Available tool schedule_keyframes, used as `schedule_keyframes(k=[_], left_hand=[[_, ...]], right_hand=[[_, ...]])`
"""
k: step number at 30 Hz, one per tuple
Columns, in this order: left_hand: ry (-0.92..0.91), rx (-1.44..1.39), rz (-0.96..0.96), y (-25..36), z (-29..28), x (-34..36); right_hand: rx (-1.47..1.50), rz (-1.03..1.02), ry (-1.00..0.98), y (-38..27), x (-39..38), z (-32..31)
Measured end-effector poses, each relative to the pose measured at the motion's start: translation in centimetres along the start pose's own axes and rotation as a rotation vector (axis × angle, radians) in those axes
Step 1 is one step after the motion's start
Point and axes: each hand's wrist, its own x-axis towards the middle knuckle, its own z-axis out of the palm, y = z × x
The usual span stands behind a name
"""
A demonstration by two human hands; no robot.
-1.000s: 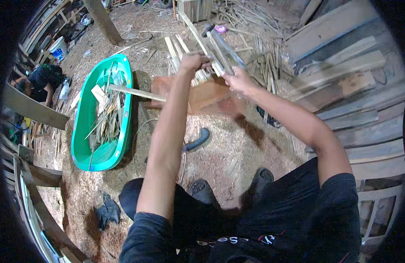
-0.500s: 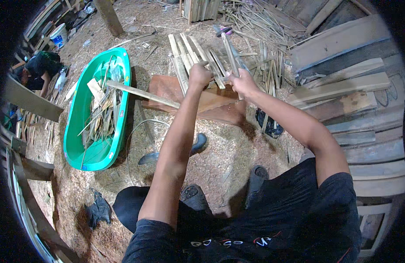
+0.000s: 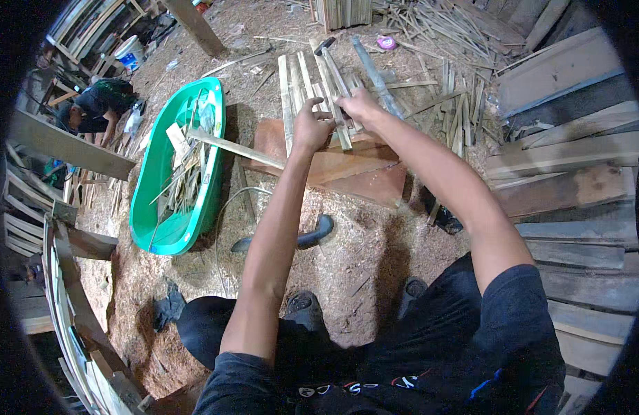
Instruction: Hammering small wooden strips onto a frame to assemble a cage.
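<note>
The right hand [image 3: 359, 105], clenched round the hammer [image 3: 337, 72], has swung it left toward the wooden slats [image 3: 285, 93] at 12 o'clock, seemingly putting them within reach; whether the left hand [image 3: 312, 128] grasps anything I cannot tell.

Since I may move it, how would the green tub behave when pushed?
The green tub is probably light for its size, as its walls look like plastic. The wood scraps, lying loose inside, may shift. The long slat across its rim might slide.
</note>
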Motion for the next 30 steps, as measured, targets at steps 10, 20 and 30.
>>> schedule_keyframes(k=[10,20,30], left_hand=[[0.029,0.49,0.496,-0.5,-3.2,-3.1],[0.01,0.819,0.561,-1.2,-2.5,-6.7],[0.092,0.809,0.449,-1.6,-1.7,-7.8]], right_hand=[[-0.229,-0.129,0.101,2.9,5.1,1.5],[-0.216,-0.346,0.139,4.0,2.5,2.3],[0.138,-0.241,0.045,2.7,1.1,3.4]])
